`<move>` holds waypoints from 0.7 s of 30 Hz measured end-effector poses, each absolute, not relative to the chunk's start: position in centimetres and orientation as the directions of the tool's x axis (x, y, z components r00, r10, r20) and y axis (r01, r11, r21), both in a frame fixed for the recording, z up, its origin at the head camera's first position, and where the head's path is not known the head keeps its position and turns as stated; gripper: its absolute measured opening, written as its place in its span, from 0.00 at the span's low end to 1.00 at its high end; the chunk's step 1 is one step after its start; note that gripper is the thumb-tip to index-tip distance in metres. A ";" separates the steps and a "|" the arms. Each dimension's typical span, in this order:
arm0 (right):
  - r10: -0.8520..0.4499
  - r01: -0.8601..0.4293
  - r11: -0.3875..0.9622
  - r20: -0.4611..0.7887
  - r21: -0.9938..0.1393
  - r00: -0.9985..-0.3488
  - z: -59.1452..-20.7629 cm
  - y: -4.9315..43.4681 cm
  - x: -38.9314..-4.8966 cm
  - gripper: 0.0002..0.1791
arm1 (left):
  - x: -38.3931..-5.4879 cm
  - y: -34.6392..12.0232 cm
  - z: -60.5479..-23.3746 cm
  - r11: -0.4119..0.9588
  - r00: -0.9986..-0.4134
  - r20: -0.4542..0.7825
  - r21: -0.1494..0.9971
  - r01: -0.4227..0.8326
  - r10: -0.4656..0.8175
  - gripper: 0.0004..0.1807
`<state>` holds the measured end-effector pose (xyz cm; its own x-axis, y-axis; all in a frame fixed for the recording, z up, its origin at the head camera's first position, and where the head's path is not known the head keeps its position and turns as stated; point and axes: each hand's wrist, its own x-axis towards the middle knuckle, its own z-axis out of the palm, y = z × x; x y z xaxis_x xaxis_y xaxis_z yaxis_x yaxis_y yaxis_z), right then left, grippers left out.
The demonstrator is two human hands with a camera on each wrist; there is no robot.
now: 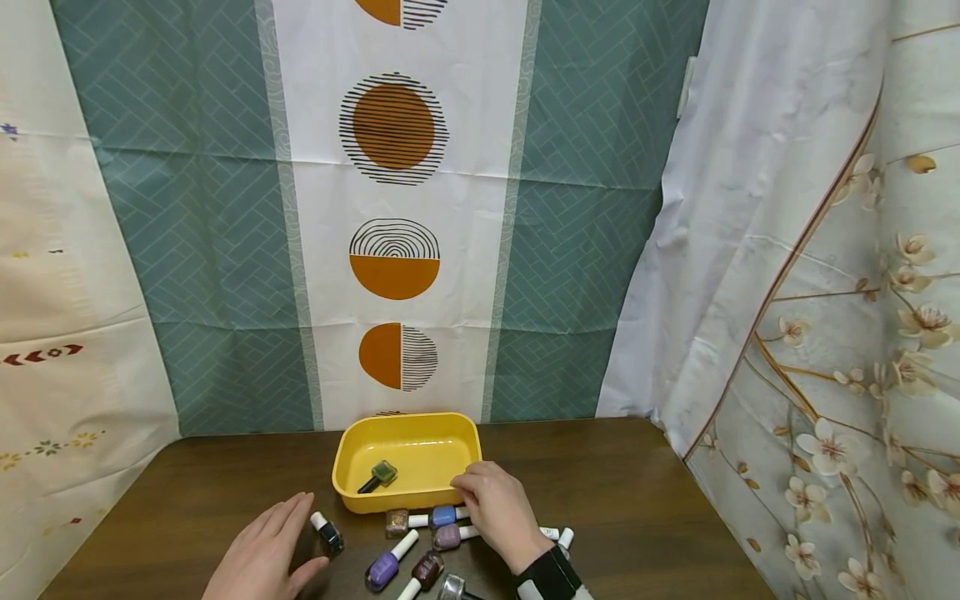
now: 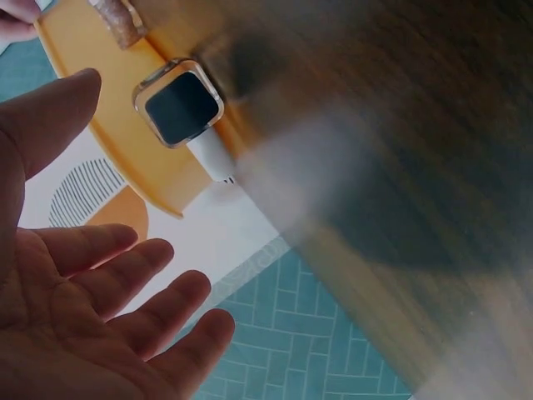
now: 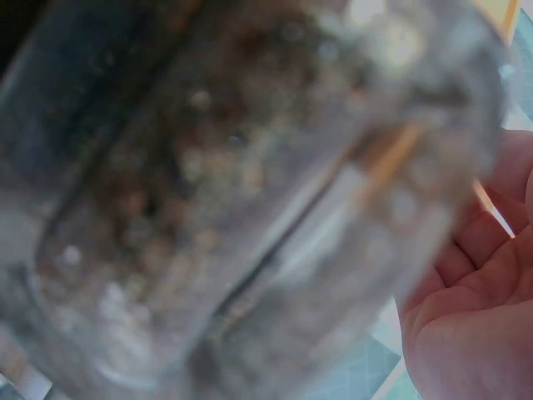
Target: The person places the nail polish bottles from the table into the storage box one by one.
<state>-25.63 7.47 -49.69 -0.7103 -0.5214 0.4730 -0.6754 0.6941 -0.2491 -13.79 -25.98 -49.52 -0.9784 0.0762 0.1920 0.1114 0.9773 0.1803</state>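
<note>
My left hand (image 1: 262,550) hovers over the left side of the table, its fingers extended and nothing in them. Just right of its fingertips lies a black nail polish bottle (image 1: 327,535) with a white cap, which the left wrist view shows as a dark square bottle (image 2: 181,108). My right hand (image 1: 498,510) grips the right front rim of a yellow tray (image 1: 343,450). Inside that tray lies a green nail polish bottle (image 1: 384,472) with a black cap. Large and blurred, a glittery bottle (image 3: 183,217) fills much of the right wrist view.
Before the tray lie several bottles: glittery brown (image 1: 397,523), blue (image 1: 442,517), mauve (image 1: 447,537), purple (image 1: 382,572), dark maroon (image 1: 427,570) and clear silvery (image 1: 452,588). White caps (image 1: 566,538) show beyond my right wrist. Curtains hang behind the wooden table (image 1: 637,517).
</note>
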 end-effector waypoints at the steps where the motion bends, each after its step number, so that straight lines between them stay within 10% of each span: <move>1: -0.520 -0.672 0.697 0.469 -0.251 -0.714 -49.7 7.5 -25.6 0.05 | -13.9 -26.0 -49.5 0.976 -0.979 0.187 0.185 0.116 0.081 0.51; 21: -0.522 -0.668 0.696 0.453 -0.264 -0.723 -50.0 7.6 -26.0 0.05 | -15.8 -26.6 -50.3 0.959 -0.972 0.139 0.189 0.214 0.189 0.35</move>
